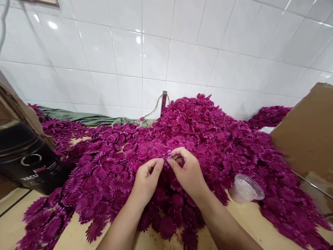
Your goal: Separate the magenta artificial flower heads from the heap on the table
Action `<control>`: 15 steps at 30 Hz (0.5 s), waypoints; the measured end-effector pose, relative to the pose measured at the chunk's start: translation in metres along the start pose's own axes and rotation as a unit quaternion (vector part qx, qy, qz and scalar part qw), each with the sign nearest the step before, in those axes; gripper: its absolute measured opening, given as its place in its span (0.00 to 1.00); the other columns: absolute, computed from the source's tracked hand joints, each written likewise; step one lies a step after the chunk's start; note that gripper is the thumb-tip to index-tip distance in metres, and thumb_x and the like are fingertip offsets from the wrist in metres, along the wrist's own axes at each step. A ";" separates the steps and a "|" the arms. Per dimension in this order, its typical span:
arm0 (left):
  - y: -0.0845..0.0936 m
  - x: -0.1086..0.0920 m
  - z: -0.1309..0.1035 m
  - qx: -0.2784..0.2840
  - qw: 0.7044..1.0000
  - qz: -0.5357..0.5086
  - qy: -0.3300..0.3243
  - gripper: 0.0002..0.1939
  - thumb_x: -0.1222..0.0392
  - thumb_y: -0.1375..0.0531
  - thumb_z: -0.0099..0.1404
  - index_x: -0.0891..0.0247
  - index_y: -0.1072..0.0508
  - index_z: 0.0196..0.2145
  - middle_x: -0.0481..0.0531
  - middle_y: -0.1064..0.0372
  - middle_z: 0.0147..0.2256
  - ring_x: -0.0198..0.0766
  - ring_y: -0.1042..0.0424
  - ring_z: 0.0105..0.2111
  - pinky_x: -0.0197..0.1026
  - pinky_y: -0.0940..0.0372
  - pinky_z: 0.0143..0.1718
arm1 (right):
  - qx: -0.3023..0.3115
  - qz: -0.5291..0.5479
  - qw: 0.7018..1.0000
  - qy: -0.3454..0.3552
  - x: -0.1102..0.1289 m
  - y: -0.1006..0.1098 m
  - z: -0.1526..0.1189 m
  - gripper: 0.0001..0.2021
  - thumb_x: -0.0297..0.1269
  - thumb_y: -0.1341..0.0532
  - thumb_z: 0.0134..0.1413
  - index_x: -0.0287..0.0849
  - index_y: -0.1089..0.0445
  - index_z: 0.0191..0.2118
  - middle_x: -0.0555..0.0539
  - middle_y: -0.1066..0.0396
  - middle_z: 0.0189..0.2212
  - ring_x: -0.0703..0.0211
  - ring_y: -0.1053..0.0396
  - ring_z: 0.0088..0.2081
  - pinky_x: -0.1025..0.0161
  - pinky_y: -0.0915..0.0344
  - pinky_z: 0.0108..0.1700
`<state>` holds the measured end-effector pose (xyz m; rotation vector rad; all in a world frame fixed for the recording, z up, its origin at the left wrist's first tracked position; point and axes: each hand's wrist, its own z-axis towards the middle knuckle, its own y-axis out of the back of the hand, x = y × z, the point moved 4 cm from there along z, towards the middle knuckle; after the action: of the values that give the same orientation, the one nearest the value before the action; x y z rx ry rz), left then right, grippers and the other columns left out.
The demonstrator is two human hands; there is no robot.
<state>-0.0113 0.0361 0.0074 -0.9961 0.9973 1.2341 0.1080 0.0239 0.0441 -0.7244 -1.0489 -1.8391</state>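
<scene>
Forearms, left (122, 222) and right (229, 222), lie nearest the camera in the head view, reaching in over loose magenta flower pieces (197, 128). Left hand (145, 178): thumb and forefinger pressed together at the left edge of a small petalled piece (168, 155). Right hand (189, 175): thumb and forefinger pinch the same piece from the other side, the remaining fingers curled. Piece sits between both sets of fingertips, just above the heap; its fine detail is too small to read. Handling, my judgement: pinch lightly near the centre, since the petal tips look thin and likely to crease or tear; steady with one hand while the other works, and keep the wrists high so neighbouring pieces are not dragged along. Surface: pale yellowish tabletop (241, 216), showing in patches around the heap, with dark specks at the front. Clear plastic cup (244, 190) to the right of the hands, whitish contents, nature not determinable. Black container (31, 159) at far left beside cardboard (22, 111); brown cardboard box (307, 135) at right. Room: white tiled wall (156, 21) behind, with light reflections; green cloth (78, 116) along its foot at left.
</scene>
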 end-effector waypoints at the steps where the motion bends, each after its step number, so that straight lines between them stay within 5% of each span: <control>1: -0.004 0.000 -0.001 0.018 0.999 -0.032 0.021 0.13 0.50 0.41 0.51 0.64 0.27 0.25 0.49 0.31 0.24 0.38 0.33 0.30 0.39 0.37 0.35 | 0.004 -0.036 0.999 0.028 0.002 -0.002 -0.002 0.02 0.28 0.44 0.45 0.41 0.37 0.28 0.48 0.35 0.27 0.59 0.37 0.30 0.59 0.38 0.34; 7: -0.005 0.007 -0.001 0.006 0.984 -0.148 0.095 0.12 0.53 0.35 0.45 0.65 0.30 0.21 0.43 0.37 0.20 0.30 0.39 0.23 0.32 0.42 0.27 | 0.104 -0.001 0.989 0.101 0.006 0.002 -0.007 0.09 0.24 0.45 0.46 0.42 0.35 0.35 0.46 0.34 0.35 0.58 0.37 0.41 0.58 0.39 0.45; 10: -0.002 0.012 0.000 -0.021 0.976 -0.187 0.114 0.13 0.54 0.34 0.44 0.64 0.31 0.21 0.42 0.37 0.20 0.29 0.40 0.22 0.32 0.43 0.26 | 0.138 0.073 0.986 0.061 0.006 0.008 -0.004 0.09 0.28 0.45 0.50 0.43 0.36 0.38 0.46 0.35 0.39 0.60 0.36 0.42 0.62 0.37 0.43; 15: 0.000 0.017 -0.002 -0.041 0.973 -0.196 0.112 0.16 0.51 0.35 0.44 0.64 0.36 0.18 0.41 0.41 0.18 0.28 0.43 0.20 0.32 0.45 0.24 | 0.115 0.091 0.988 -0.054 -0.003 0.000 -0.002 0.08 0.37 0.42 0.48 0.40 0.35 0.35 0.47 0.34 0.32 0.60 0.35 0.34 0.62 0.37 0.38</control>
<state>-0.0100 0.0385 -0.0097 -1.3467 0.8714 0.8532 0.1094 0.0232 0.0409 -0.7604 -1.1998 -1.5094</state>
